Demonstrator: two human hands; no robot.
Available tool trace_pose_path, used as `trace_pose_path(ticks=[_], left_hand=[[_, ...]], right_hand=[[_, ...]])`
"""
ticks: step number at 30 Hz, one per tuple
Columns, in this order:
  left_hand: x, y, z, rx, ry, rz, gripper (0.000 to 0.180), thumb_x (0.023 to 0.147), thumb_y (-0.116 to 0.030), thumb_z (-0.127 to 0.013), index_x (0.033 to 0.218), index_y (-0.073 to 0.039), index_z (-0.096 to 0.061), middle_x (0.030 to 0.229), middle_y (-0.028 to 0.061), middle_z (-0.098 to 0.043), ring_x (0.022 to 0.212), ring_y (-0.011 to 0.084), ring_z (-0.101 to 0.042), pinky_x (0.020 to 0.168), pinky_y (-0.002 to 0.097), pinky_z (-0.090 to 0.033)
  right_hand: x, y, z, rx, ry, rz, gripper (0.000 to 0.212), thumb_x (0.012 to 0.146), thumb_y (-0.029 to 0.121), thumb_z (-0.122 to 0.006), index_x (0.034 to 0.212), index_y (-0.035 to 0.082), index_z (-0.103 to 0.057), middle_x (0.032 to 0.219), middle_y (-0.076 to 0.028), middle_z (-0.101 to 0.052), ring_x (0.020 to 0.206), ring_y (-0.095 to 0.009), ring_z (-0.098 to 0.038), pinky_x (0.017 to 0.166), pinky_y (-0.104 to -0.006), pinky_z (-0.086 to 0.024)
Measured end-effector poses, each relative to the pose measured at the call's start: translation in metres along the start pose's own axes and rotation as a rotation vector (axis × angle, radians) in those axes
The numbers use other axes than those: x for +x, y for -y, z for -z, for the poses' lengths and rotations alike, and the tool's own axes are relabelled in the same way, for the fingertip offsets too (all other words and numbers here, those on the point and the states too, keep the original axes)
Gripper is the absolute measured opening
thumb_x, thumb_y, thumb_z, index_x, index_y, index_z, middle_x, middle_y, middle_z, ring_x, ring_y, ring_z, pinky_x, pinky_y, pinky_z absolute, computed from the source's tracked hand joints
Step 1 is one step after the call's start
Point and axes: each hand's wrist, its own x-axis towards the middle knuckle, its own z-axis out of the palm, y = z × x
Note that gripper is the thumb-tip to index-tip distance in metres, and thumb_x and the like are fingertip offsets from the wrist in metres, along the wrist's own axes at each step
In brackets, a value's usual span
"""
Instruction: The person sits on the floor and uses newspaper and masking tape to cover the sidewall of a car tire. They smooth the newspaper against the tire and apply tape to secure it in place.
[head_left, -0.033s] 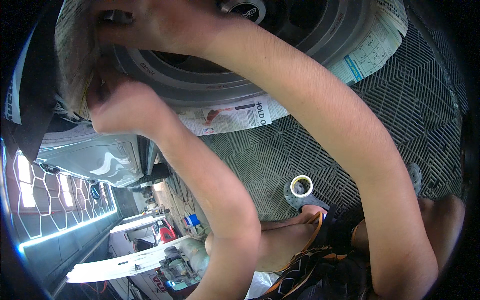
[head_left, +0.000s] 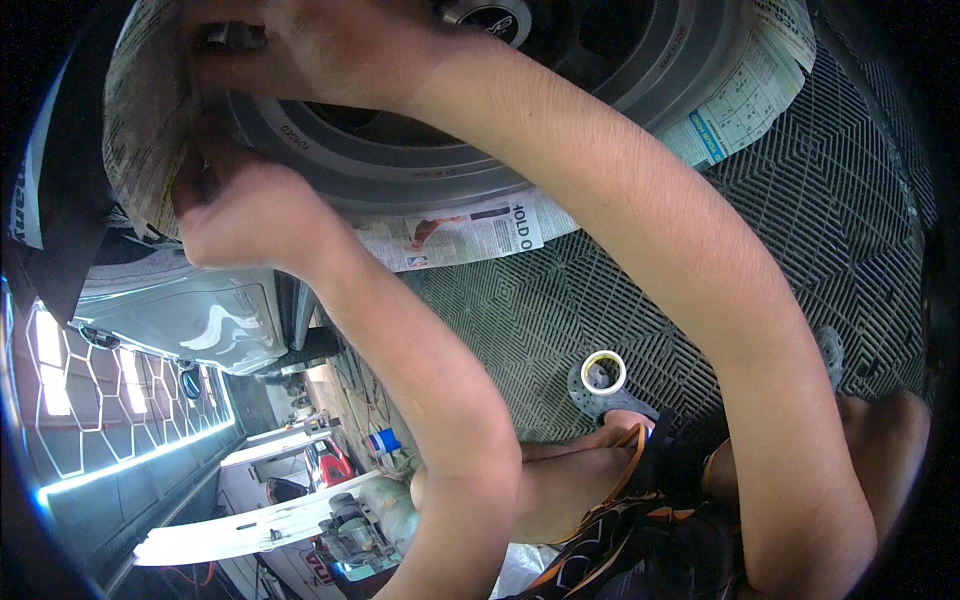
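Observation:
A sheet of newspaper (head_left: 145, 130) curves around the far left of a wheel with a grey rim (head_left: 390, 165). My left hand (head_left: 255, 215) is bent at the wrist, its fingers curled in against the sheet's edge; shadow hides the fingertips. Above it, my right hand (head_left: 335, 50) reaches across the rim to the same sheet. Its thumb and fingers are stretched out and apart, with a dark, partly shiny gap between them. More newspaper (head_left: 470, 228) sticks out between rim and floor, and another printed piece (head_left: 740, 115) shows at the right.
A roll of tape (head_left: 617, 372) sits by my grey clog (head_left: 590, 400); whether it rests on the clog I cannot tell. Ribbed dark floor tiles (head_left: 500, 320) spread below the wheel. At the left are a silver car (head_left: 200, 315), a long white panel (head_left: 240, 522) and a blue can (head_left: 383, 441).
The newspaper at the far left has shifted slightly outward and shows sharper. Both arms stay almost where they were.

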Motion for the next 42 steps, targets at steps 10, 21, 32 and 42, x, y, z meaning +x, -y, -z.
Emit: trace_pose_path(ticks=[10,21,32,42], left_hand=[[0.001,0.006,-0.005,0.015,-0.001,-0.09,0.024,0.09,-0.002,-0.072,0.105,0.016,-0.072,0.103,0.0227,-0.076,0.094,0.0285,-0.074,0.086,0.0359,-0.058],[-0.032,-0.017,0.025,0.216,0.148,0.242,0.02,0.092,-0.006,-0.069,0.102,0.011,-0.073,0.091,0.0148,-0.078,0.078,0.0175,-0.072,0.071,0.0304,-0.054],[-0.03,-0.012,0.025,0.149,0.099,0.146,0.019,0.093,-0.007,-0.07,0.101,0.009,-0.075,0.086,0.0144,-0.077,0.072,0.0137,-0.068,0.066,0.0281,-0.054],[-0.011,0.002,0.005,0.28,0.058,-0.209,0.021,0.094,-0.004,-0.067,0.105,0.013,-0.073,0.095,0.0201,-0.077,0.086,0.0258,-0.073,0.08,0.0338,-0.056]], right_hand=[[0.005,-0.005,0.011,-0.02,0.079,-0.027,0.027,0.083,0.03,-0.065,0.103,0.014,-0.076,0.1,-0.013,-0.075,0.1,-0.033,-0.073,0.084,-0.0477,-0.058],[-0.017,0.025,0.029,-0.164,0.341,-0.062,0.028,0.083,0.03,-0.066,0.104,0.015,-0.076,0.101,-0.013,-0.076,0.1,-0.033,-0.073,0.084,-0.0479,-0.058],[-0.013,0.025,0.013,-0.138,0.153,-0.036,0.035,0.083,0.032,-0.067,0.116,0.024,-0.074,0.109,-0.01,-0.076,0.102,-0.031,-0.073,0.084,-0.0478,-0.06],[-0.005,0.003,0.031,-0.078,0.085,-0.094,0.034,0.084,0.032,-0.067,0.116,0.023,-0.075,0.109,-0.01,-0.076,0.101,-0.031,-0.073,0.084,-0.0477,-0.06]])
